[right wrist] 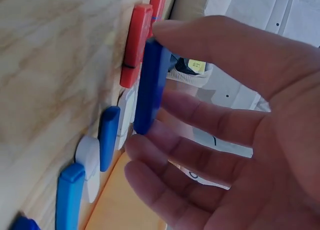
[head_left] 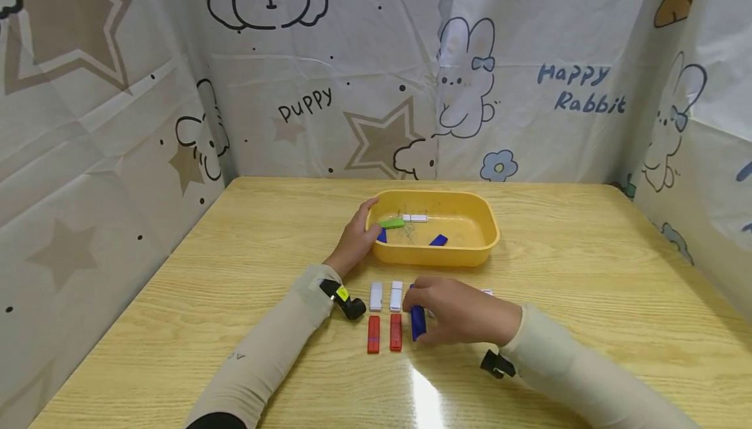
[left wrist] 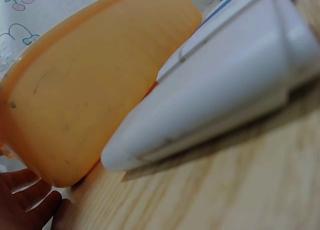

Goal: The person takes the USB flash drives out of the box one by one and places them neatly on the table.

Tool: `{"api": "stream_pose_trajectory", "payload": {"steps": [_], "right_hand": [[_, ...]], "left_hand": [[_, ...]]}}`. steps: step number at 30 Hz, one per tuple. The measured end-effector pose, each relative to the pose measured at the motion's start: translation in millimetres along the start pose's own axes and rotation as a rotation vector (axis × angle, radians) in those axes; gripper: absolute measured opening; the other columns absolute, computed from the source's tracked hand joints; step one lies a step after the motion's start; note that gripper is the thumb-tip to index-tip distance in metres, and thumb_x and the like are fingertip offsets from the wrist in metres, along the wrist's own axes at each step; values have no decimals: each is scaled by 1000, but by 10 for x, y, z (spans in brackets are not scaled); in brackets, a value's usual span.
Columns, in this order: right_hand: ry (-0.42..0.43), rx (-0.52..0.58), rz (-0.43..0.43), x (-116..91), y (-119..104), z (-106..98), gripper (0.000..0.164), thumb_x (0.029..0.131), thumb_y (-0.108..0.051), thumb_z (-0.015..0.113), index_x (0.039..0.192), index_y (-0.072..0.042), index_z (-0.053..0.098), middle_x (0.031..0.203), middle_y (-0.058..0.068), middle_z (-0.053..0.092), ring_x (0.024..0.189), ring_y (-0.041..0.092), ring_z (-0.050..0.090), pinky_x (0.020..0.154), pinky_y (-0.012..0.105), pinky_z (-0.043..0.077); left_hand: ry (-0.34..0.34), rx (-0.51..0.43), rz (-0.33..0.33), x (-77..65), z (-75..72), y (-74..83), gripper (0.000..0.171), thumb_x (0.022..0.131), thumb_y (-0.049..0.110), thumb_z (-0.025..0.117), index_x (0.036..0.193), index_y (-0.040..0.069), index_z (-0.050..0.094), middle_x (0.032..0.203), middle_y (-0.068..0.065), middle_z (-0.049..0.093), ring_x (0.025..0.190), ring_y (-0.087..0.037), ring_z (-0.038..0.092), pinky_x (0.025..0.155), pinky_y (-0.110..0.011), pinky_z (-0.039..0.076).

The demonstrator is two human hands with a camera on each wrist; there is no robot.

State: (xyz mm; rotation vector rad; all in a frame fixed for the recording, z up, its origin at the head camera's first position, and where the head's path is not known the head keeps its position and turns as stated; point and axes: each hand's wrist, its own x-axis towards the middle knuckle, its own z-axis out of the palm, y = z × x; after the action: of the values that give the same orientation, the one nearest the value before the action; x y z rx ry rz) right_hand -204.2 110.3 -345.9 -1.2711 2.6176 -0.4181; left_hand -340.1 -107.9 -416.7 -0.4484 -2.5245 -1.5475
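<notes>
Blue stick (head_left: 418, 324) in front of the tub (head_left: 435, 257): right hand (head_left: 458, 311) pinches it, best kept level; left hand (head_left: 354, 241) grips the tub.

The head view looks forward and down from behind the left hand (head_left: 354, 239) and right hand (head_left: 455, 311), taking in the table (head_left: 247, 226) and the curtain (head_left: 364, 63) beyond them. The left wrist view is low and tilted, facing past a very near white piece (left wrist: 215, 85) to the yellow basin (left wrist: 90, 90) at that hand's fingers. The right wrist view, turned sideways, looks closely along the palm to the blue piece (right wrist: 152, 85). All three share the yellow basin.
</notes>
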Motion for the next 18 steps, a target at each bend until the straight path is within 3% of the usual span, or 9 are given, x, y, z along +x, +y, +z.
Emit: {"api": "stream_pose_trajectory", "payload": {"steps": [7,18], "right_hand": [[-35,-1,20,22,-6,49,44,73,-33,83,110,-17,67,105,-5,62,83,5,55,77,26,50],[-42,-10,36,37,-47,138,45,70,-33,83,110,-23,66,97,-9,58,69,6,50,60,24,44]], "left_hand": [[-9,3,0,-3,2,5,59,93,12,46,149,15,30,154,-9,31,140,-23,31,114,-41,25],[-11,-8,-4,-2,6,-13,60,92,14,46,150,16,29,154,-8,30,140,-23,31,114,-42,24]]}}
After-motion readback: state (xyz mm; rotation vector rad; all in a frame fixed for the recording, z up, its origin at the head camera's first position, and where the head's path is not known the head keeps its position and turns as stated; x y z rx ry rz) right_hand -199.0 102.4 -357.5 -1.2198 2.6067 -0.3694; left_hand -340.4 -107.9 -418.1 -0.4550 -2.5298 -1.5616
